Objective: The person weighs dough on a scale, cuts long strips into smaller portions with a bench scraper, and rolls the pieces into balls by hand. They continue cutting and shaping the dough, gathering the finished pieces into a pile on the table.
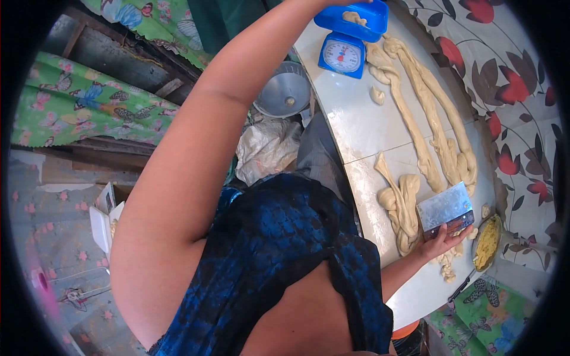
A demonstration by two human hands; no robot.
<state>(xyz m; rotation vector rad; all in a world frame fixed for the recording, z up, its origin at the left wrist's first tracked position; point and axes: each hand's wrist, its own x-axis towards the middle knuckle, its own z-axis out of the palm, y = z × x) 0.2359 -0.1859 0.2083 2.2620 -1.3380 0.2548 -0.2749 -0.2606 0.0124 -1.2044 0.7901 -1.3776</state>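
Note:
My left hand is mostly cut off at the top edge, by the blue tray on the blue dial scale; its grip is hidden. A lump of dough lies in the tray. My right hand is closed on the handle of a metal scraper, at the lower ends of the long dough strips. A folded pile of dough lies left of the scraper, and a small dough piece sits below the scale.
A pan of yellow food is at the table's right edge, with a dark handle. The white tabletop has a curved left edge. Beside it are a metal bowl and a pale plastic bag. Flowered cloth hangs at right.

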